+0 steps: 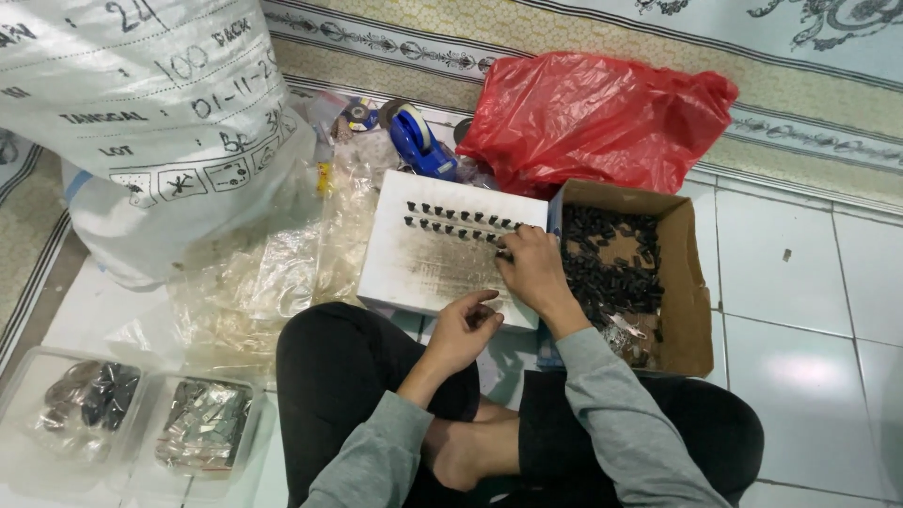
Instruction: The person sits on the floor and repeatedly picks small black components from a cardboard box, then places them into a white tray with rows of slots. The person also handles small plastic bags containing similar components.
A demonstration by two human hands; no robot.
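Small black plastic pegs (458,221) stand in two short rows on the flat white foam block (442,273); most of the block is bare. The right hand (533,271) pinches one more at the row's end. The left hand (463,329) curls around some spares. Many wait in the brown cardboard box (691,292)

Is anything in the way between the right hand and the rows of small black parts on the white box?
Nothing visible. The right hand rests on the white box, fingertips at the end of the rows of black parts.
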